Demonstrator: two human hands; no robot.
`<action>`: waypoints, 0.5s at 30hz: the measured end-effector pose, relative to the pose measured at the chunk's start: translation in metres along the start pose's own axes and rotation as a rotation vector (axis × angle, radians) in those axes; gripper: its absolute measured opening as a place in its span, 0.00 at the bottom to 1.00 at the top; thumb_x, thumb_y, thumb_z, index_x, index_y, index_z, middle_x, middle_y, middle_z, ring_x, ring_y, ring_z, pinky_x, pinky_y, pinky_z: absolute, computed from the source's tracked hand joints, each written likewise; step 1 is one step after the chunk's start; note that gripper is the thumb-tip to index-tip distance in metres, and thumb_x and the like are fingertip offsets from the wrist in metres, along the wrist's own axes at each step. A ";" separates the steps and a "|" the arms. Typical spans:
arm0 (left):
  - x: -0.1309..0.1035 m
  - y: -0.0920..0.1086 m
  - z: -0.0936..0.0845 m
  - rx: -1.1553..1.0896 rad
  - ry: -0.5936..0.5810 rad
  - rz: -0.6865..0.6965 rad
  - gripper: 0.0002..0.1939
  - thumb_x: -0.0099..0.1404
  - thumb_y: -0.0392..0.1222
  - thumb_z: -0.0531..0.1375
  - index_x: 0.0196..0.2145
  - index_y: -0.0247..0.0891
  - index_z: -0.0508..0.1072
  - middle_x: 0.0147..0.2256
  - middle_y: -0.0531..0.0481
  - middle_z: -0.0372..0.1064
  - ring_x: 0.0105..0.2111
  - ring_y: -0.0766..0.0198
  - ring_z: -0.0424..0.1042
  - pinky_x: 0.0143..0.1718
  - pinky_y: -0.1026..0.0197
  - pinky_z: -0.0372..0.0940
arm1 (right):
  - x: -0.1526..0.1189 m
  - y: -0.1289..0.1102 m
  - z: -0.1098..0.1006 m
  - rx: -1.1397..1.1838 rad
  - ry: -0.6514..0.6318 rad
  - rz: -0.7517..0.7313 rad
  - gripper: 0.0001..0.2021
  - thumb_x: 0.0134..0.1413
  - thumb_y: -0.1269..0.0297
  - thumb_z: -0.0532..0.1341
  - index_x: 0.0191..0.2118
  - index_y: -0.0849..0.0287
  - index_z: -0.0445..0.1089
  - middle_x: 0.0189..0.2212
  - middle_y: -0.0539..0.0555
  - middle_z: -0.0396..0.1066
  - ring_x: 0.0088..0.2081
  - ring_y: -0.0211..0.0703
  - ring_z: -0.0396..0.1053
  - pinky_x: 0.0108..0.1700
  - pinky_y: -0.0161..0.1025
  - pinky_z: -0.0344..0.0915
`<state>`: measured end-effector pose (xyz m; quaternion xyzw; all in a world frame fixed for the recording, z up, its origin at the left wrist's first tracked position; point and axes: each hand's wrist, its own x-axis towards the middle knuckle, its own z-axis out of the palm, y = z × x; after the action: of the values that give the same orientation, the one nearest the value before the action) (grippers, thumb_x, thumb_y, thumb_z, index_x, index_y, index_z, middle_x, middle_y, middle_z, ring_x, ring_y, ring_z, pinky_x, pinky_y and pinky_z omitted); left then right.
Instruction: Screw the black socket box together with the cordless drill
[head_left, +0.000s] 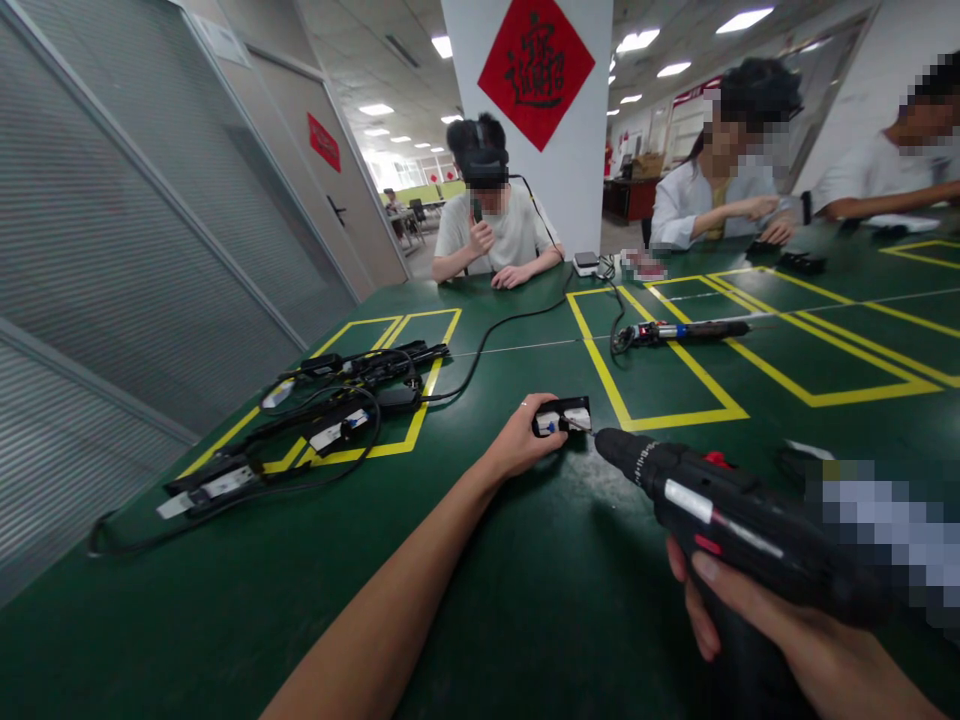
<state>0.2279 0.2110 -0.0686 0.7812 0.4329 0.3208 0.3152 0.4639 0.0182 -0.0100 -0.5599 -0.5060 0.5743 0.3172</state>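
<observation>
My left hand [521, 437] grips a small black case [582, 404] with white parts inside, holding it on its edge on the green table [480, 580]. The fingers wrap its left end, the thumb across its lower front. My right hand [772, 620] is wrapped around the handle of a black cordless drill [720, 510] with red buttons. From the drill's chuck a thin bit points left at the case's right end. Whether the bit's tip touches the case I cannot tell.
Black power adapters and cables [360, 400] lie to the left among yellow tape lines. A pen-shaped electric screwdriver [675, 332] with a cord rests ahead on the right. A pixelated object [892, 520] is at right. Several people [495, 215] sit across the table.
</observation>
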 end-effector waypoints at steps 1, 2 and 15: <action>0.000 0.000 0.000 -0.002 0.002 -0.004 0.26 0.55 0.42 0.61 0.52 0.38 0.62 0.48 0.45 0.64 0.47 0.58 0.66 0.51 0.55 0.62 | -0.001 -0.001 0.000 -0.011 0.002 0.003 0.16 0.60 0.48 0.50 0.37 0.52 0.69 0.21 0.48 0.71 0.29 0.48 0.70 0.42 0.44 0.61; 0.000 0.000 0.000 -0.005 0.004 -0.009 0.27 0.55 0.42 0.61 0.52 0.38 0.62 0.48 0.45 0.64 0.47 0.58 0.66 0.51 0.56 0.62 | -0.002 -0.002 0.000 -0.016 0.005 0.002 0.17 0.60 0.48 0.50 0.37 0.52 0.69 0.21 0.48 0.71 0.29 0.48 0.70 0.41 0.44 0.61; 0.000 -0.001 0.001 -0.014 0.002 -0.022 0.26 0.57 0.44 0.60 0.52 0.40 0.62 0.47 0.46 0.64 0.46 0.58 0.67 0.51 0.55 0.62 | 0.005 0.006 -0.004 0.064 -0.013 -0.021 0.15 0.60 0.51 0.52 0.40 0.53 0.69 0.18 0.48 0.72 0.24 0.44 0.69 0.33 0.41 0.62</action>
<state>0.2282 0.2115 -0.0699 0.7738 0.4397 0.3213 0.3236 0.4681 0.0224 -0.0167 -0.5402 -0.4953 0.5906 0.3378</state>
